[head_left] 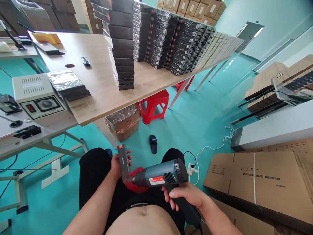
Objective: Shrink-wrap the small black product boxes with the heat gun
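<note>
In my left hand (pixel 115 166) is a slim black box (pixel 123 161) with a red patch at its upper end, my fingers wrapped round its sides. My right hand (pixel 182 194) grips the handle of a dark teal heat gun (pixel 158 173) with a red and white label. The gun's nozzle points left, close to the lower end of the box; whether they touch I cannot tell. Beneath both, between my legs, part of a red stool seat (pixel 137 187) shows.
Tall stacks of black boxes (pixel 122 49) stand on the wooden table (pixel 97 107). A grey control unit (pixel 40 98) is at left. A red stool (pixel 155 104), an open carton (pixel 124 122) and a black slipper (pixel 153 144) are ahead. Large cartons (pixel 256 182) and a white cable (pixel 207 147) lie right.
</note>
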The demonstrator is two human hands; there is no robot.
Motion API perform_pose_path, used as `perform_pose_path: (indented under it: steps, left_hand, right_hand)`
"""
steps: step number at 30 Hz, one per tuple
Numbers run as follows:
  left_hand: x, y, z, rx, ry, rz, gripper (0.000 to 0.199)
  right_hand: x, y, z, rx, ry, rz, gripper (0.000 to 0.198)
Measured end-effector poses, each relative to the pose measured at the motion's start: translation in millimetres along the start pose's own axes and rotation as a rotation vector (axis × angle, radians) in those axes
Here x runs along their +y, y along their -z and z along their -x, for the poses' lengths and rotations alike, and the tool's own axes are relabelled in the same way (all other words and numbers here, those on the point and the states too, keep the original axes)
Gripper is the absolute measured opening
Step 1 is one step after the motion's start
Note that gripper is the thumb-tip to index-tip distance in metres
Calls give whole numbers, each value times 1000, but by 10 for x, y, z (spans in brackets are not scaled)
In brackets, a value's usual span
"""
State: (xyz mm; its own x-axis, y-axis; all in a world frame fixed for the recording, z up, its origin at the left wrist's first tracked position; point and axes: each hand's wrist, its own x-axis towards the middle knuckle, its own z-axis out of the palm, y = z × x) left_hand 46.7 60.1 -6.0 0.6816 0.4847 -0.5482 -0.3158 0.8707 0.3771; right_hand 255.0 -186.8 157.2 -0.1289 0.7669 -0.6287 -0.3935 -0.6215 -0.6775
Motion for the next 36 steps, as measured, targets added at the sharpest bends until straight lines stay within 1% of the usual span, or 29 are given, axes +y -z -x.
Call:
perform_pose_path:
  steps: [3,6,8,10,11,13,15,16,19,22,26,30,36]
  left_hand:
    - [23,-47,50,-59,51,27,66]
    - [22,-56,68,-86,75,49,71]
    - [-8,-45,59,-64,96,-5,64]
    - [-66,-37,37,-9,113,-123,48]
    - [-102,-40,23,24,83,-198,41]
    - [-177,-58,-5,85,-52,-355,39]
    - [-238,-83,-29,95,-201,-491,41]
    - [-257,-93,-40,85,-248,-545,41]
    - [-267,-94,-68,63,-342,-668,33]
    - [-236,-50,-95,101,-442,-760,33]
    - [-219,18,-122,110,-457,-774,36]
    - [-235,57,-137,100,-484,-856,36]
    - [-247,79,-152,79,-492,-867,34]
  right_hand:
    - [77,82,-21,111,41,-50,31]
    - [127,160,-42,219,98,-124,31]
    - [156,207,-50,273,121,-192,30]
    - [178,252,-55,316,130,-269,30]
    - [185,273,-57,336,132,-306,29]
    - [183,314,-62,365,131,-372,29]
    - [161,348,-63,381,129,-423,28]
    - [144,363,-63,385,126,-443,27]
    - [88,395,-55,390,121,-479,26]
    - [53,410,-51,379,124,-480,26]
    - [45,410,-64,356,121,-448,26]
    - [46,384,-98,326,116,-409,27]
    - [12,333,-149,341,110,-346,26]
